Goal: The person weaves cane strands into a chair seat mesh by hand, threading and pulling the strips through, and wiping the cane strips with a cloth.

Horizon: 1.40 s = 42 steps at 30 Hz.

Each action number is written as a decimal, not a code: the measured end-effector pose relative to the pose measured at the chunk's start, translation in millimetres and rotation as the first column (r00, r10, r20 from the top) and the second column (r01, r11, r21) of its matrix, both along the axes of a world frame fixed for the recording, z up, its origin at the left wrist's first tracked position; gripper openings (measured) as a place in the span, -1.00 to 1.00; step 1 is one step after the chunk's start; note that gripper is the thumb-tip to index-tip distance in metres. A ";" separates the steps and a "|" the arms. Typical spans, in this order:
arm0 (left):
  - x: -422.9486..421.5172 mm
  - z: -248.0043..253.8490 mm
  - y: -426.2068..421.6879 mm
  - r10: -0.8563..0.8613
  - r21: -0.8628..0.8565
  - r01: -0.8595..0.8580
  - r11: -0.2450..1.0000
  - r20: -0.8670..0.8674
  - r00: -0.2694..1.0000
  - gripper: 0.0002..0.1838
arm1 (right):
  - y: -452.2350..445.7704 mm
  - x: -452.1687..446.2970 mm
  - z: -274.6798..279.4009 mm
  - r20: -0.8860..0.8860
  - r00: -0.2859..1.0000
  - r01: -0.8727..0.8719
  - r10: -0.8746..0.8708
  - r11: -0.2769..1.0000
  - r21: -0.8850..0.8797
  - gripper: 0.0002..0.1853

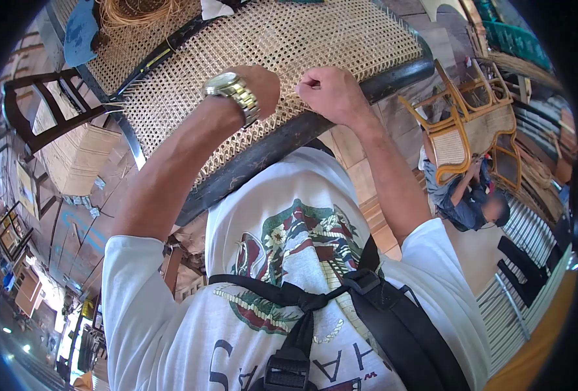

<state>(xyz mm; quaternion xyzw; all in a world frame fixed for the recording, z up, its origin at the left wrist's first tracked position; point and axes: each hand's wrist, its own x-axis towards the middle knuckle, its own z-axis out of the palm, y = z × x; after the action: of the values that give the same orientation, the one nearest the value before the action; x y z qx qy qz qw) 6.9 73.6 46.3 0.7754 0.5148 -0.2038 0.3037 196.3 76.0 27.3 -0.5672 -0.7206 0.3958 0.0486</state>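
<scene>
The woven cane panel [289, 39] lies against the white shirt [282, 179], likely for steadiness. Over its near side, the left hand [261, 85] bends inward, grip hidden; beside it, the right hand [338, 94] curls closed, anything pinched indiscernible.

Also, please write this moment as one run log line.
left hand: over cane weave | right hand: curled, near dark frame | anything held: unclear

Brown floor [349, 147], dark chair [67, 126], corrugated sheeting [535, 238]
</scene>
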 end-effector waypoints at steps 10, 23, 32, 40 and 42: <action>-0.2 -25.9 -58.3 0.458 0.040 -0.479 0.877 0.234 0.858 -0.62 | -6.2 -20.4 -11.2 0.056 0.985 -0.167 0.164 0.984 0.056 -0.76; -41.1 -40.1 -17.6 0.391 -0.207 -0.345 0.916 0.261 0.882 -0.45 | -22.4 -15.6 -14.2 0.014 0.989 -0.149 0.148 0.979 0.142 -0.90; -221.8 -14.3 -30.0 0.617 0.342 -0.593 0.729 0.050 0.786 -0.42 | -56.4 96.4 -12.7 -0.007 0.958 0.285 -0.287 0.949 0.133 -0.58; -66.7 -56.8 -61.3 0.239 0.286 -0.450 0.846 0.551 0.799 -0.67 | -84.1 93.9 -39.1 -0.209 0.898 0.278 -0.387 0.867 -0.413 -0.48; -62.7 -59.4 -60.1 0.270 0.262 -0.461 0.848 0.534 0.801 -0.68 | -90.8 103.3 -21.6 -0.417 0.819 0.163 -0.393 0.857 -0.488 -0.73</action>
<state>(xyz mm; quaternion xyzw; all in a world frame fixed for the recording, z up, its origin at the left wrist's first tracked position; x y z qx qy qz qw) -55.8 13.5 -13.1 0.7281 0.5952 0.1611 0.2993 299.6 -14.7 5.7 -0.5418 -0.4834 0.6670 0.1669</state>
